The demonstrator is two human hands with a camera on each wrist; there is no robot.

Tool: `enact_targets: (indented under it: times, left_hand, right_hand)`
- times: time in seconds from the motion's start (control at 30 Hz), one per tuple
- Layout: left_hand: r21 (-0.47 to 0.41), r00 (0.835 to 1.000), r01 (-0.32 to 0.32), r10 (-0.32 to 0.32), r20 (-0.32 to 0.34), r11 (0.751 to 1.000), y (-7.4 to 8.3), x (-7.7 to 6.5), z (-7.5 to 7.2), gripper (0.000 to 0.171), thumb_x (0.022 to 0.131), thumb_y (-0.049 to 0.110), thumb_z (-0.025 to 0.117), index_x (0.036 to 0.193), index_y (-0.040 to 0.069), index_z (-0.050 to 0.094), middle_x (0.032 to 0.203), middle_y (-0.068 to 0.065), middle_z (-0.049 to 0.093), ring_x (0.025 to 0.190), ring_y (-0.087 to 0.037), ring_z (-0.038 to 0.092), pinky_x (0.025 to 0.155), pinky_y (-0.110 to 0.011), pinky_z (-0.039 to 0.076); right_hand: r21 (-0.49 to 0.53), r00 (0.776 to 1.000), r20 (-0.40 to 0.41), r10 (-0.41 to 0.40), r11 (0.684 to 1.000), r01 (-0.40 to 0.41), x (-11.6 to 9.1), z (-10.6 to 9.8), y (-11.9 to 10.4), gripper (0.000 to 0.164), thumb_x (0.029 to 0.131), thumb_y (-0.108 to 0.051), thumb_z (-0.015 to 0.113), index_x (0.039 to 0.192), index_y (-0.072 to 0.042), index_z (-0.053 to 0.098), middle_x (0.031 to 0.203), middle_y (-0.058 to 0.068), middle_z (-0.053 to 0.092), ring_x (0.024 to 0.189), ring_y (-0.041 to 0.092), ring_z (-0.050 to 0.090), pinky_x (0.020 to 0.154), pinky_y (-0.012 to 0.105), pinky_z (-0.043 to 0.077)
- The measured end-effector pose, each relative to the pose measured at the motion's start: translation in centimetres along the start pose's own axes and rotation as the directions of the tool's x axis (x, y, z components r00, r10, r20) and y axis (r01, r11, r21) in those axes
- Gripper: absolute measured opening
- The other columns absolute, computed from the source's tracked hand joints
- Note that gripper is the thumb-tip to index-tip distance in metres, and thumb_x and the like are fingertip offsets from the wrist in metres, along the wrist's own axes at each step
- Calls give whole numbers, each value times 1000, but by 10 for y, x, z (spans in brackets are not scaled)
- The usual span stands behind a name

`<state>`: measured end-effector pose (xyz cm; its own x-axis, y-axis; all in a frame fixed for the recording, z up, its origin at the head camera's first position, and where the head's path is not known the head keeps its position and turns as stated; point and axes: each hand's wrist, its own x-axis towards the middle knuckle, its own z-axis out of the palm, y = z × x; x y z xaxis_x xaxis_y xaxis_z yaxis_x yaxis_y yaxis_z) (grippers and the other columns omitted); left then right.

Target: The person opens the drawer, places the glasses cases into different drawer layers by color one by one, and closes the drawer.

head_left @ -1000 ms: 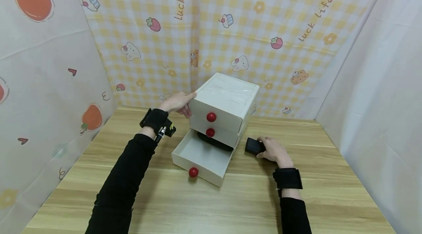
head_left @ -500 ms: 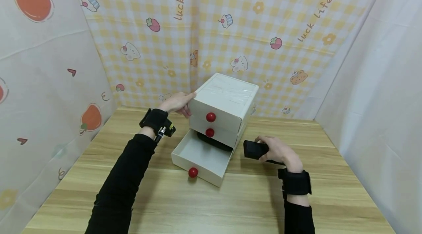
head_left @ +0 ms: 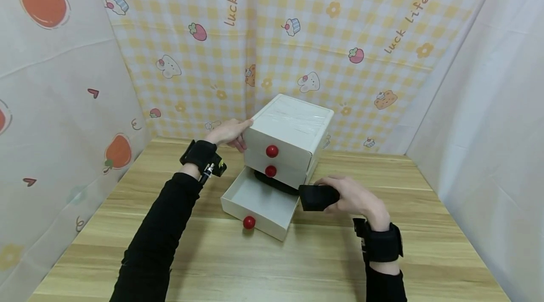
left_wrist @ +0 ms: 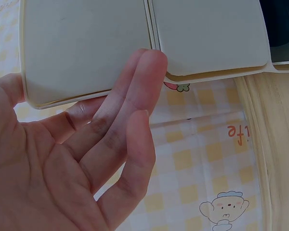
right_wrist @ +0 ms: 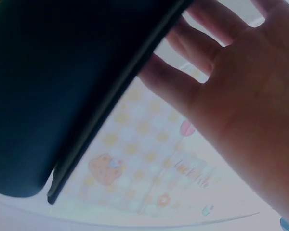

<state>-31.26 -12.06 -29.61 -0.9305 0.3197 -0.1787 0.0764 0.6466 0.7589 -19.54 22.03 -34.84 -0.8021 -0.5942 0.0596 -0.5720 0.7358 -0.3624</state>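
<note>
A small white drawer cabinet (head_left: 293,120) with red knobs stands on the wooden table, its bottom drawer (head_left: 265,225) pulled out. My left hand (head_left: 229,133) holds the cabinet's upper left corner, the thumb at the top edge and fingers along the side. Deep in the drawer a dark object (head_left: 272,181) shows in part under the middle drawer. My right hand (head_left: 354,197) holds a long black object (head_left: 318,198) beside the drawer's right wall. In the right wrist view this black object (right_wrist: 62,82) has a rounded body and a thin lip; its exact kind is unclear.
The wooden table (head_left: 331,259) reaches to a yellow checked curtain (head_left: 361,84) behind the cabinet. White cloth walls (head_left: 480,117) close in the sides. The upper two drawers are closed, and the bottom one juts forward.
The right hand has raised the black object from the table and brought it left, close to the drawer's right wall. The left hand and the cabinet look unmoved.
</note>
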Motion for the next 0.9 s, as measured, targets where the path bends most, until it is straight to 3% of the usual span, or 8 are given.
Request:
enact_targets:
  times: [0.2,0.5,0.9]
  left_hand:
    - [6,1000,0,0,-3,1000,0,0,0,64,101,48,28,124,-5,56,73,-12,73,67,-20,72,60,-24,48]
    - [-1,1000,7,-7,-3,1000,-1,1,0,64,101,49,28,122,-4,57,75,-12,73,67,-19,72,60,-23,49]
    - [10,1000,3,-3,-5,1000,-1,-1,0,65,101,49,28,115,-5,61,76,-13,73,68,-19,73,61,-24,49]
  right_hand:
    - [-78,997,-21,-69,995,67,8,6,-20,60,69,-22,84,122,-10,61,119,7,65,108,21,61,90,38,49]
    - [-173,990,-45,-131,978,121,22,22,-44,57,73,-29,81,123,-9,62,117,10,65,104,25,63,88,39,51]
    - [-224,979,-192,-67,974,23,51,54,-73,61,74,-41,78,122,-6,64,109,12,68,97,25,64,78,36,54]
